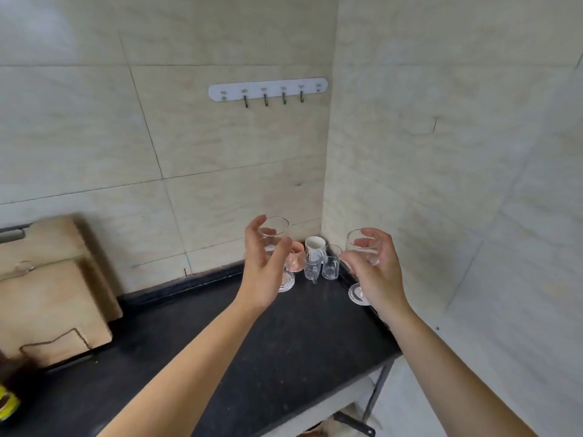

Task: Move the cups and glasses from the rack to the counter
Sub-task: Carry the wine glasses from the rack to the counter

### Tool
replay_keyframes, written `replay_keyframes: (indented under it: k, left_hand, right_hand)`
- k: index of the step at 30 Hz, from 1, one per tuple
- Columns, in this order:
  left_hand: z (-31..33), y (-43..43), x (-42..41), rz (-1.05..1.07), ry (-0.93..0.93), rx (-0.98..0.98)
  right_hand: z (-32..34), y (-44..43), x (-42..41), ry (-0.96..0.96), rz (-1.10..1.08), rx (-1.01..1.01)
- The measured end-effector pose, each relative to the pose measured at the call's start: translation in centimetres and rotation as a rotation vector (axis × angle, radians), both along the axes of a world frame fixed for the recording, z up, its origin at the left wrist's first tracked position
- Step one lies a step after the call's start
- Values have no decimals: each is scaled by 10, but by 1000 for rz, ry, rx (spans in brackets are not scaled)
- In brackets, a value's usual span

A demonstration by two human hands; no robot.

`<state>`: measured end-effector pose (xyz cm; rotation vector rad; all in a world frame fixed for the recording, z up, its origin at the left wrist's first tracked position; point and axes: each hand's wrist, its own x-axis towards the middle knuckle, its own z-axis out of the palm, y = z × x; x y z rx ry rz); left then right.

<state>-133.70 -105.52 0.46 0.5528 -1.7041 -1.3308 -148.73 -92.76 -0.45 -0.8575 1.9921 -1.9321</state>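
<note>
The left hand (265, 263) is wrapped around the bowl of a clear stemmed wine glass (273, 234), thumb on the near side and fingers curled behind, its round foot showing just below the palm. The right hand (377, 266) grips a second clear stemmed glass (362, 247) the same way, fingers closed on the bowl, the foot hanging low beside the wrist. Both glasses are upright and appear to be held just above the black stone counter (284, 335) — whether either foot already touches it I cannot tell.

Beyond the hands, at twelve o'clock in the corner, stand pieces already set down: a white ceramic mug (315, 242), a clear glass mug with a handle (313, 266), a small clear tumbler (331, 263) and a pinkish glass (296, 257) partly hidden behind the left hand. So the task looks well under way, with these two glasses about to join the group.

The rack itself is out of view, so what remains on it cannot be judged. At nine o'clock, wooden cutting boards (53, 288) lean against the tiled wall (189, 137) — blurred at the edge.
</note>
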Motion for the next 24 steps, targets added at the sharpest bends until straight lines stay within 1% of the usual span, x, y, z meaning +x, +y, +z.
replay_keyframes:
  k: [3,5,10,14,18,24]
  left_hand:
    - [-31,-34,-37,23,-86,59]
    - [-52,-57,-62,52,-149,84]
    - [-93,-113,-116,182,-321,133]
    - [-119,-150,-143,314,-504,89]
    - [-150,-174,-149,369,-628,205]
    - [-207,-211,-147,354,-732,302]
  right_hand:
    - [-22,-27,-41,-17,19,48]
    - [-38,-50,-69,4,52,89]
    - [-76,-108,-137,216,163,232]
    - [-123,-165,-185,274,267,417]
    - [-151,-208,-196,313,318,531]
    - [-193,-258,-191,273,417,727]
